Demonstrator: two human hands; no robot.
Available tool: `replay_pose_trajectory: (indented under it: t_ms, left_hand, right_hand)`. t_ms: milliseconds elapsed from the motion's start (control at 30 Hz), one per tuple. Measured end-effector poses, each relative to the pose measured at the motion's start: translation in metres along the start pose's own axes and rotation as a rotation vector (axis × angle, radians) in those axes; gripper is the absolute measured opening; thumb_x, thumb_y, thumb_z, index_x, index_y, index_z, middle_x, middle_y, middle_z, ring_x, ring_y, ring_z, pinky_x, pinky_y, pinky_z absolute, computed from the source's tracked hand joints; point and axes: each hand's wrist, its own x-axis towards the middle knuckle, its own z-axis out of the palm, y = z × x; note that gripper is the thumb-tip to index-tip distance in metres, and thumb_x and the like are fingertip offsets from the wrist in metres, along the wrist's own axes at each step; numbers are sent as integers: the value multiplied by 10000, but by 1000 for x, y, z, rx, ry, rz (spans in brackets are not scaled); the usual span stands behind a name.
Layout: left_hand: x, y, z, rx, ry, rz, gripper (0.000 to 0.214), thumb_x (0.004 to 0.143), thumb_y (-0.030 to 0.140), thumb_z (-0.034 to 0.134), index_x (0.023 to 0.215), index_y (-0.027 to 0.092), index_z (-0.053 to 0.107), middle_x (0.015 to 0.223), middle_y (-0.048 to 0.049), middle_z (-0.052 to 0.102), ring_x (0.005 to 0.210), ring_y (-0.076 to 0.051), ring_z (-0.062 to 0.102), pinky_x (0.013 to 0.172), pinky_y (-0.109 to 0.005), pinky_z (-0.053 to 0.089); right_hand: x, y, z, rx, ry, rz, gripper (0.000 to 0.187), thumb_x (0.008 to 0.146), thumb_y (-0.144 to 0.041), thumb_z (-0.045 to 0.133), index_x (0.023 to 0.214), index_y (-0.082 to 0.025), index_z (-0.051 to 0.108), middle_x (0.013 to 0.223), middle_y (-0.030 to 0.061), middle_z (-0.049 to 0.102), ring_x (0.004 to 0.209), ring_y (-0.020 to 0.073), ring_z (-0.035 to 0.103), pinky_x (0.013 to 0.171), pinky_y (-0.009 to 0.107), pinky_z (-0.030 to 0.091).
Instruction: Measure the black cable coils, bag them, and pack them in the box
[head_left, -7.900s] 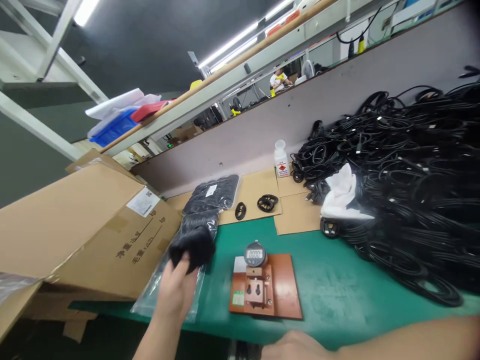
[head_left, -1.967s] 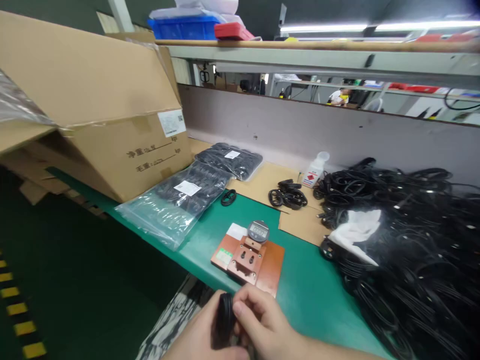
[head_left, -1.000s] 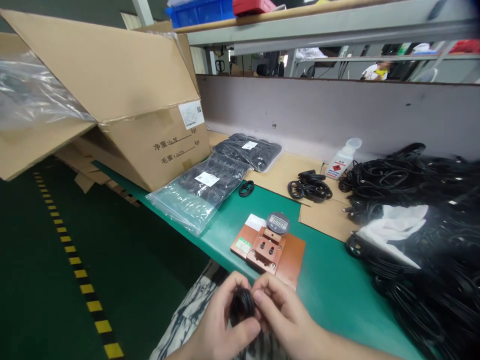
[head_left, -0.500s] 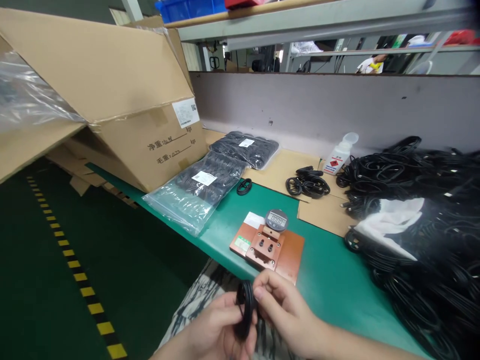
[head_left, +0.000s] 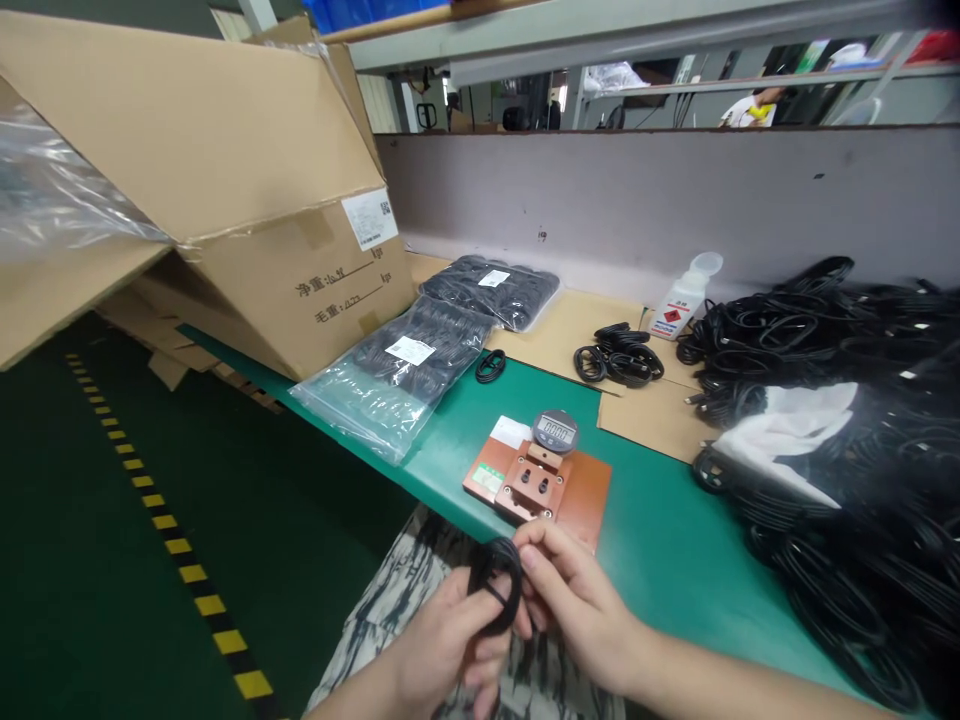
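A coiled black cable (head_left: 512,590) is held up at the front edge of the table. My left hand (head_left: 450,635) is closed around its lower left side, thumb passing into the loop. The fingertips of my right hand (head_left: 574,600) pinch the coil's upper right side; the exact part they grip is hidden. Just beyond my hands, a copper-coloured fixture (head_left: 536,482) with a round digital gauge (head_left: 556,431) rests on the green table (head_left: 660,560). Another small coiled cable (head_left: 490,366) lies behind the fixture, to the left.
Clear bags of coiled cables (head_left: 420,360) lie by a large open cardboard box (head_left: 292,290) at left. A bundle of cables (head_left: 619,355) and a white bottle (head_left: 682,297) stand farther back. A big cable heap (head_left: 817,560) with a white cloth (head_left: 795,430) fills the right side.
The coil has turned so that its loop faces me more openly, and it has risen slightly with both hands. My view has shifted a little.
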Motion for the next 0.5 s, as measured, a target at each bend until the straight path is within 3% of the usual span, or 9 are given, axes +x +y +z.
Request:
replay_pose_trajectory:
  t_ms: [100, 167, 267, 367, 500]
  left_hand:
    - [-4, 13, 1, 533, 155, 311, 331, 925, 435, 500, 750, 166, 582, 549, 45, 441, 496, -106, 428, 546, -247, 432]
    - [-7, 19, -1, 772, 215, 439, 287, 945, 322, 474, 741, 157, 590, 663, 1, 548, 619, -132, 500, 622, -255, 416]
    - [-10, 24, -4, 899, 270, 494, 271, 952, 261, 428, 758, 162, 591, 703, -15, 587, 633, -144, 519, 604, -254, 401]
    - [-12, 25, -8, 1009, 258, 545, 200, 924, 175, 432, 870, 174, 625, 799, -40, 642, 716, -172, 587, 665, -266, 433]
    - [-13, 24, -11, 1169, 304, 641, 176, 895, 140, 462, 851, 177, 629, 718, -33, 602, 641, -164, 571, 599, -260, 407]
  right_hand:
    - [-1, 4, 0, -67, 57, -44, 318, 972, -502, 454, 1056, -199, 504, 654, -53, 460, 521, 83, 412, 485, 210, 315]
    - [-3, 6, 1, -129, 105, -107, 276, 986, -442, 453, 1144, -219, 490, 717, -39, 471, 550, 91, 441, 512, 218, 366]
    - [-7, 8, 0, -273, 126, -252, 201, 999, -325, 431, 1161, -236, 511, 898, 32, 555, 704, 135, 544, 651, 267, 468]
    - [-8, 6, 0, -406, 85, -383, 255, 970, -219, 439, 1212, -247, 511, 1014, 75, 572, 861, 188, 580, 767, 320, 497]
    - [-6, 4, 0, -467, 74, -453, 278, 912, -163, 502, 1177, -245, 514, 966, 66, 553, 839, 195, 578, 719, 316, 508]
